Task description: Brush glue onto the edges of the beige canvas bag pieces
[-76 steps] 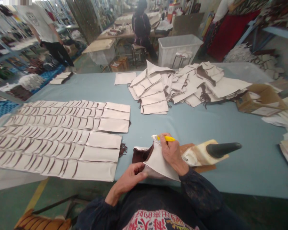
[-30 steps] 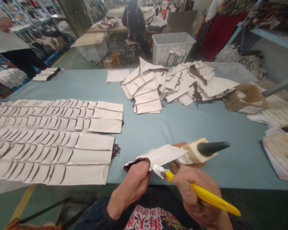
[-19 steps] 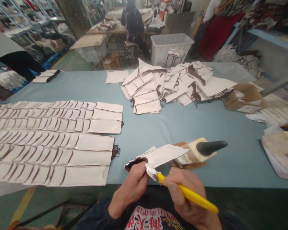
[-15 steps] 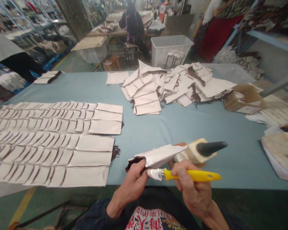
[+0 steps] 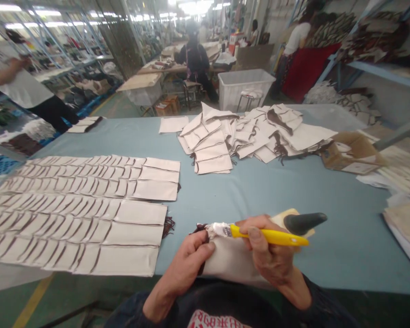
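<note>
My left hand (image 5: 190, 258) pinches the left edge of a white pouch (image 5: 230, 262) with a dark brown lining, held at the table's near edge. My right hand (image 5: 267, 255) is closed round a yellow-handled brush (image 5: 266, 235). The brush's glue-whitened bristles touch the pouch's top left corner. Just behind my right hand lies a cream glue bottle (image 5: 299, 221) with a black cone nozzle pointing right.
Rows of overlapping white pouches (image 5: 78, 209) cover the blue table (image 5: 259, 191) on the left. A loose heap of white pouches (image 5: 246, 134) lies at the back, a cardboard box (image 5: 353, 150) to its right. People work behind at other tables; a white bin (image 5: 246, 86) stands beyond.
The pouch has dropped from a raised, tilted hold to lie flatter against the table edge. The brush swung from pointing down-right to level, bristles now at the pouch's top left corner.
</note>
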`<action>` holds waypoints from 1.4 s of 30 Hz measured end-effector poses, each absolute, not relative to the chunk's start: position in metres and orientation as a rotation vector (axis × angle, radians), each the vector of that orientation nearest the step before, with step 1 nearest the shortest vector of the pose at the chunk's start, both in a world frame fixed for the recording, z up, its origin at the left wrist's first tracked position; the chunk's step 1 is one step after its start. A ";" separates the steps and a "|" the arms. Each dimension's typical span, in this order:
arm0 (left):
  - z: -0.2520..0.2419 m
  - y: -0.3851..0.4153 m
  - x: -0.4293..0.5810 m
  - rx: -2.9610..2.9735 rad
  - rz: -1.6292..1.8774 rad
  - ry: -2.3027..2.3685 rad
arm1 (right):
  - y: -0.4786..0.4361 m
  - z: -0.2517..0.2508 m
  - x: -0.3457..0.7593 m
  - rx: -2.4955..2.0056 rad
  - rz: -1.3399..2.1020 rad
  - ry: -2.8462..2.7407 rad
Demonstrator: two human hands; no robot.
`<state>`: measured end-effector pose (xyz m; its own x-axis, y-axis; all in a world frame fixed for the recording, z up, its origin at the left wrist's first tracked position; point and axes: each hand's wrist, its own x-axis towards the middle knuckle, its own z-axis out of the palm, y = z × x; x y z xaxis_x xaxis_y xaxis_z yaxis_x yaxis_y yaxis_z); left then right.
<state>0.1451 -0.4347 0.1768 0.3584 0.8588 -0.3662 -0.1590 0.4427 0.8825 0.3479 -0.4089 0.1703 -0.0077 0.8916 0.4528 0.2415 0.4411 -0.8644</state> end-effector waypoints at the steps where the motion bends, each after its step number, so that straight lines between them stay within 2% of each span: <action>1: 0.176 -0.435 0.144 0.838 0.783 0.979 | -0.409 0.172 0.349 -1.013 0.687 -1.520; 5: 0.174 -0.436 0.143 0.759 0.772 0.960 | -0.410 0.182 0.354 -0.891 0.739 -1.522; 10: 0.175 -0.434 0.140 0.762 0.755 0.956 | -0.399 0.193 0.345 -0.952 0.603 -1.753; 26: 0.181 -0.441 0.137 0.587 0.814 0.963 | -0.410 0.178 0.334 -0.936 0.492 -1.659; 34: 0.179 -0.445 0.137 0.600 0.806 0.969 | -0.413 0.192 0.334 -0.809 0.230 -1.888; 42: 0.172 -0.451 0.140 0.598 0.823 1.015 | -0.417 0.184 0.337 -0.658 0.317 -1.943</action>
